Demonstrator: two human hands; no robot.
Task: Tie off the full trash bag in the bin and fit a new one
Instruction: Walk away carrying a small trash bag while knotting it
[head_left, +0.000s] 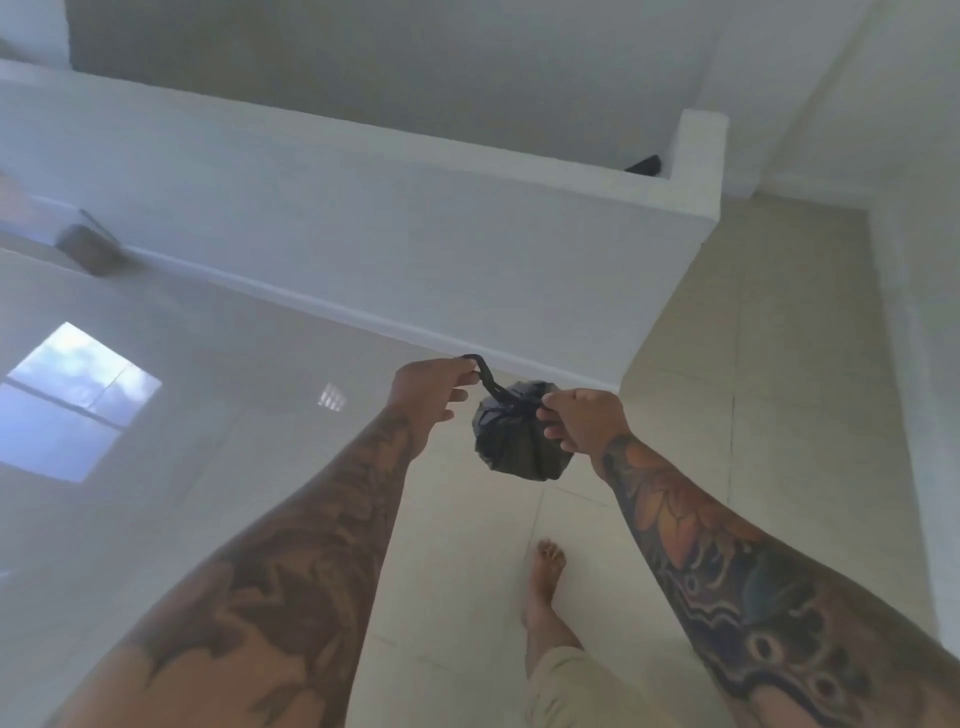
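A: Far left, there's a blurred brown object (88, 249) on the floor by the low white wall (363, 208). It can't be made out, and no bin shows anywhere.

B: Then the left hand (431, 387). The person pinches a dark strip of plastic, the bag's tail (483, 376), between thumb and fingertips and draws it up and away to the left.

A: And that tail runs down to the black trash bag (522, 439), a small bundle hanging in the air between the two hands, well above the tiled floor (675, 467).

B: The right hand (584, 421) is curled at the bag's right side, pinching plastic near the neck. Whether it holds a second tail can't be told.

A: So the risk looks like this: the knot seems only half drawn. If either pinch slips while the pull is on, the neck could loosen and the bag drop.

B: It would land close to the bare foot (545, 577) below. A thin tail pulled hard might also stretch or tear.

A: And the glossy floor, barefoot, with eyes on the knot — a slip seems possible while walking.
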